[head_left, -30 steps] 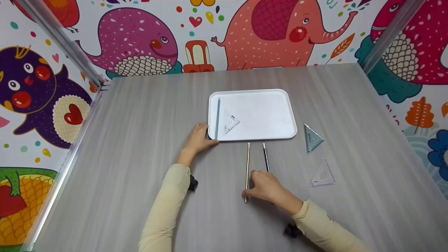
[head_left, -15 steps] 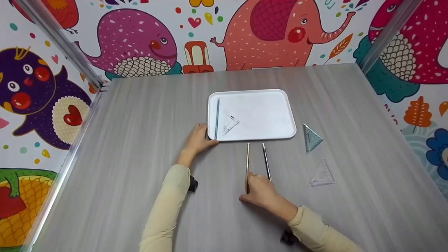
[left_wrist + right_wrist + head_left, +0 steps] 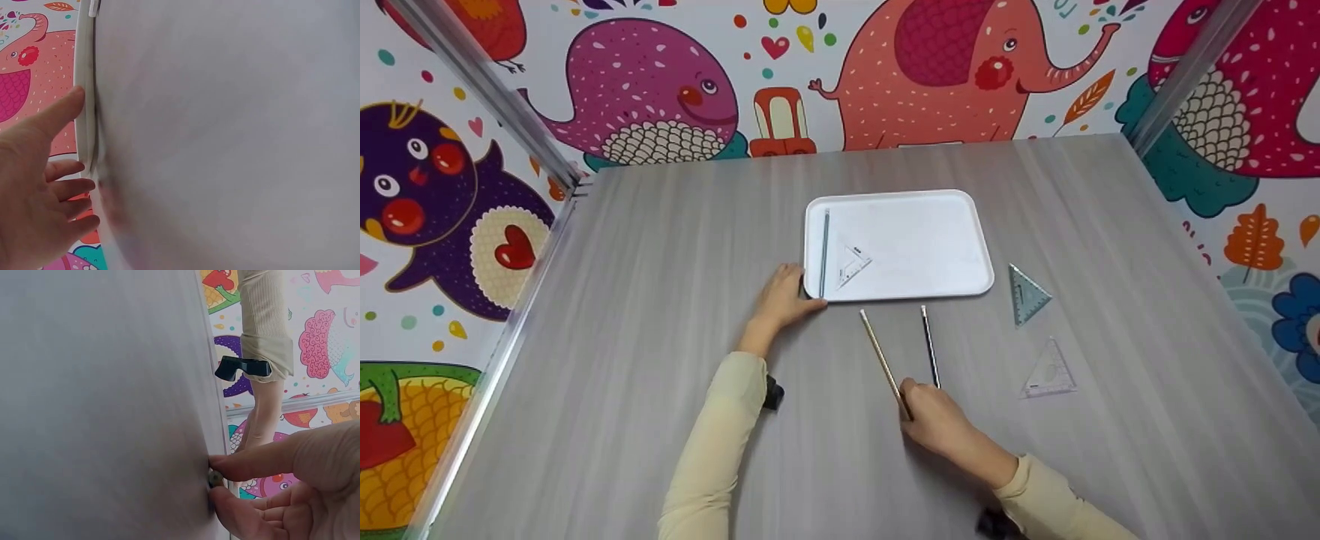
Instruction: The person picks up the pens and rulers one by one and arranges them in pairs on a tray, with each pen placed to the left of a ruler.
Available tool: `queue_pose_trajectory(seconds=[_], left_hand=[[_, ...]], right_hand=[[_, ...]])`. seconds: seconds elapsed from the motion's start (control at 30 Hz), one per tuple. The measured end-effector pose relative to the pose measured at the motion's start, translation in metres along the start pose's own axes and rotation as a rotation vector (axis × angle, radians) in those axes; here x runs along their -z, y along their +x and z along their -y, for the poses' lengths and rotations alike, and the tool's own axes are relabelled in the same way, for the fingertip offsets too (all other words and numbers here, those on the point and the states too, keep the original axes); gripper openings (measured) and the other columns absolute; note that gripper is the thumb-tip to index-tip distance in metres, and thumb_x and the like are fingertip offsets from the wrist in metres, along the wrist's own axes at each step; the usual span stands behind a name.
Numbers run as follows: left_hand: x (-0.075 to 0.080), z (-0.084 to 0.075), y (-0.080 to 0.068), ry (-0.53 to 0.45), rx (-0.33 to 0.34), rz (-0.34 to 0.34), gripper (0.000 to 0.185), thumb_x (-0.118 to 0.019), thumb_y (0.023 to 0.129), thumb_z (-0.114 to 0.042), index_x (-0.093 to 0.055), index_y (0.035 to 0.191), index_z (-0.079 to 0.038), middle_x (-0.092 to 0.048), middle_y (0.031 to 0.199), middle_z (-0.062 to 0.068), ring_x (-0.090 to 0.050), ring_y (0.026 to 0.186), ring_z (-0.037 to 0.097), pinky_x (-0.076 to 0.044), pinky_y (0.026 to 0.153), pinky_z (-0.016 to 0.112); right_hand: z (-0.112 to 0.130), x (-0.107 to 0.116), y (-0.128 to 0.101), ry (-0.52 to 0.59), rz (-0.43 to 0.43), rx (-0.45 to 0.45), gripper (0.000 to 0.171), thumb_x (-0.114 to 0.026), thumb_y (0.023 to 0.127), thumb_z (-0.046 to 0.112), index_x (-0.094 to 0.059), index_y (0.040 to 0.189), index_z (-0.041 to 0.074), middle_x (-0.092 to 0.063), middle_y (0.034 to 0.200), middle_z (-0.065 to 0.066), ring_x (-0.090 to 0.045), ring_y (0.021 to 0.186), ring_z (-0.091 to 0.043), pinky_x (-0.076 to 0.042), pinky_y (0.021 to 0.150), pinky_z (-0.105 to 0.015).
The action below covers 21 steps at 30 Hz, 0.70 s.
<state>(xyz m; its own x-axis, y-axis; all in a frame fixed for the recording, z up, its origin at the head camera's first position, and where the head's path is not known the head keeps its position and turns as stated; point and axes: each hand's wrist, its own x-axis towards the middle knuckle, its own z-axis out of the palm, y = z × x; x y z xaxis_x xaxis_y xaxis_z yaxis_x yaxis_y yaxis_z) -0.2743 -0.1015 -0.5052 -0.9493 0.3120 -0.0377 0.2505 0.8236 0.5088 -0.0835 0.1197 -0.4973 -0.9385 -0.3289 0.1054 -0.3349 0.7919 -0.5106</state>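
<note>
My right hand (image 3: 941, 420) pinches the lower end of a gold pencil (image 3: 880, 351), which slants up and left towards the tray. In the right wrist view the pencil's end (image 3: 215, 478) shows between thumb and forefinger. A black pencil (image 3: 931, 345) lies just right of it, its near end hidden by that hand. At the front left corner of the white tray (image 3: 915, 291), my left hand (image 3: 784, 297) touches the rim with fairly straight fingers, the thumb along the front edge. On the tray lie a grey-green pencil (image 3: 825, 251) and a small clear set square (image 3: 853, 268).
Right of the tray, a greenish set square (image 3: 1027, 296) and a clear set square (image 3: 1051, 373) lie on the grey wood-look table (image 3: 660, 262). Printed cartoon walls (image 3: 652, 82) and metal posts border the table at the back and sides.
The gold pencil, upright in the head view before, now tilts with its far end swung left. My right hand has shifted slightly right with it. My left hand stays at the tray corner.
</note>
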Motion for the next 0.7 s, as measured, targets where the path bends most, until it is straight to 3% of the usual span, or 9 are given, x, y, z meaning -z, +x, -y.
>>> queue_pose_trajectory(seconds=[0.2, 0.43, 0.5, 0.7], left_hand=[[0.0, 0.001, 0.0, 0.003, -0.018, -0.01, 0.069, -0.073, 0.075, -0.035, -0.047, 0.126, 0.003, -0.047, 0.13, 0.019, -0.037, 0.124, 0.03, -0.027, 0.106, 0.038], [0.002, 0.002, 0.0, -0.003, -0.019, -0.013, 0.068, -0.072, 0.075, -0.035, -0.047, 0.125, 0.003, -0.047, 0.129, 0.02, -0.036, 0.125, 0.031, -0.027, 0.106, 0.039], [0.002, 0.002, 0.0, -0.005, -0.012, -0.004, 0.07, -0.072, 0.075, -0.035, -0.046, 0.127, 0.004, -0.045, 0.132, 0.022, -0.033, 0.127, 0.032, -0.025, 0.107, 0.04], [0.001, 0.0, -0.001, -0.014, 0.013, 0.023, 0.074, -0.071, 0.076, -0.036, -0.041, 0.131, 0.004, -0.038, 0.137, 0.023, -0.026, 0.132, 0.034, -0.019, 0.11, 0.041]], right_hand=[[-0.003, 0.002, -0.003, 0.04, 0.018, 0.003, 0.021, -0.064, 0.065, -0.009, -0.049, 0.072, 0.003, -0.052, 0.059, -0.003, -0.047, 0.052, -0.012, -0.038, 0.042, -0.025], [-0.015, 0.014, 0.008, 0.195, 0.206, -0.074, 0.018, -0.064, 0.064, -0.005, -0.057, 0.079, 0.0, -0.054, 0.062, 0.0, -0.046, 0.055, -0.009, -0.04, 0.046, -0.022], [-0.019, 0.019, 0.012, 0.302, 0.294, -0.111, 0.013, -0.062, 0.067, -0.004, -0.057, 0.079, -0.002, -0.055, 0.062, -0.001, -0.047, 0.052, -0.009, -0.042, 0.044, -0.022], [-0.033, 0.027, 0.017, 0.793, 0.562, -0.306, 0.015, -0.053, 0.072, -0.003, -0.057, 0.085, -0.008, -0.057, 0.061, -0.003, -0.054, 0.047, -0.009, -0.049, 0.044, -0.022]])
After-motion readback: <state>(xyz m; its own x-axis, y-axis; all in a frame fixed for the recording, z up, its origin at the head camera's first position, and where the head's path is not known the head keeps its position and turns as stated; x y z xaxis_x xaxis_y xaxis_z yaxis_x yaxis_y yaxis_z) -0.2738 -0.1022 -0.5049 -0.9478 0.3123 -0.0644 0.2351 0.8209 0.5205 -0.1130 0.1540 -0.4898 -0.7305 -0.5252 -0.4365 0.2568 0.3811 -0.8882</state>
